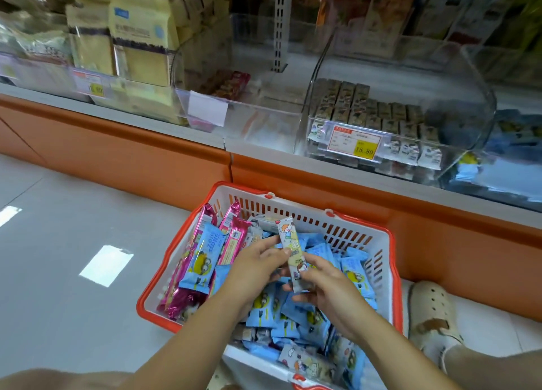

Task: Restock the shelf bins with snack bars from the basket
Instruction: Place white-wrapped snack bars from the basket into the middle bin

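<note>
A white basket with an orange rim (360,228) sits on the floor, filled with several blue snack packs (296,316) and pink bars (231,237). Above it I hold one cream snack bar with cartoon print (293,252) upright. My left hand (258,263) pinches the bar's middle from the left. My right hand (322,284) grips its lower end from the right. On the shelf behind stand clear plastic bins: the right one (481,105) holds rows of dark bars, the middle one (249,108) holds a few red-wrapped bars at its back.
An orange kick panel (146,152) runs under the shelf. Yellow bagged goods (140,37) stand at the left of the shelf. A price tag reading 15.80 (355,143) hangs on the right bin. A foot in a cream clog (431,313) rests right of the basket. Grey floor (58,257) lies at left.
</note>
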A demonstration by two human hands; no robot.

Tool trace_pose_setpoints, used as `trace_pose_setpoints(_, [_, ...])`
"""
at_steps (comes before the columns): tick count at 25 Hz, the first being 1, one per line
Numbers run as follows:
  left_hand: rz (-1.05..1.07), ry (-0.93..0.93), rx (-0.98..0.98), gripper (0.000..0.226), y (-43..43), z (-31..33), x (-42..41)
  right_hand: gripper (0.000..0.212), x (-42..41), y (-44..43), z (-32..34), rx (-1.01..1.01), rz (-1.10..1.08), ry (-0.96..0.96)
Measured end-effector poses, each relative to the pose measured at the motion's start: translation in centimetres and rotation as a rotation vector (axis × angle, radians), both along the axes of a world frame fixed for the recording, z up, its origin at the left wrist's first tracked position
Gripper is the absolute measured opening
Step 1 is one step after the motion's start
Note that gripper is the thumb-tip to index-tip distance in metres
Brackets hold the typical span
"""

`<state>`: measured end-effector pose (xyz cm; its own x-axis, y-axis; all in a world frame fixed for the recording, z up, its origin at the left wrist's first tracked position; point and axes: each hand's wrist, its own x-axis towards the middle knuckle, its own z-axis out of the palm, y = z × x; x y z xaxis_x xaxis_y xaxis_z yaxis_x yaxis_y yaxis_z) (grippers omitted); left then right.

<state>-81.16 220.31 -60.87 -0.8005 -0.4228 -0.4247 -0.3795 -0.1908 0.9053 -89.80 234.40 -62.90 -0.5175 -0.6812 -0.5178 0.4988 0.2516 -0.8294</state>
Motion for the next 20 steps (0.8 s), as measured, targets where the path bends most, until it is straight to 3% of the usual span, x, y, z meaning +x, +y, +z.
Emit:
trace_pose_setpoints(4, [-0.049, 0.060, -0.076, 0.030, 0.5, 2.1, -1.1, 0.033, -1.0, 0.9, 2.3, 0.024, -0.042, 0.259])
trace_pose_setpoints(8, [-0.061, 0.254, -0.219, 0.033, -0.3, 6.9, -4.6, 0.042, -4.6, -0.1, 8.5, -0.083, -0.092, 0.486])
trace_pose_setpoints(12, [-0.015, 0.416, -0.855, 0.046, -2.6, 13.0, -9.1, 0.036, -12.5, -1.6, 16.9, -0.162, -0.259, 0.817])
trace_pose_setpoints(15, [-0.077, 0.343, -1.289, 0.069, -4.3, 14.0, -11.7, 0.029, -19.4, -2.9, 20.3, -0.080, -0.439, 0.920])
trace_pose_setpoints(17, [-0.082, 0.192, -1.464, 0.081, -5.2, 12.9, -13.1, 0.033, -23.5, -3.8, 20.0, 0.031, -0.515, 0.901])
trace_pose_setpoints(20, [-0.102, 0.133, -1.526, 0.087, -6.2, 11.3, -14.2, 0.040, -28.8, -5.2, 18.4, 0.343, -0.495, 0.929])
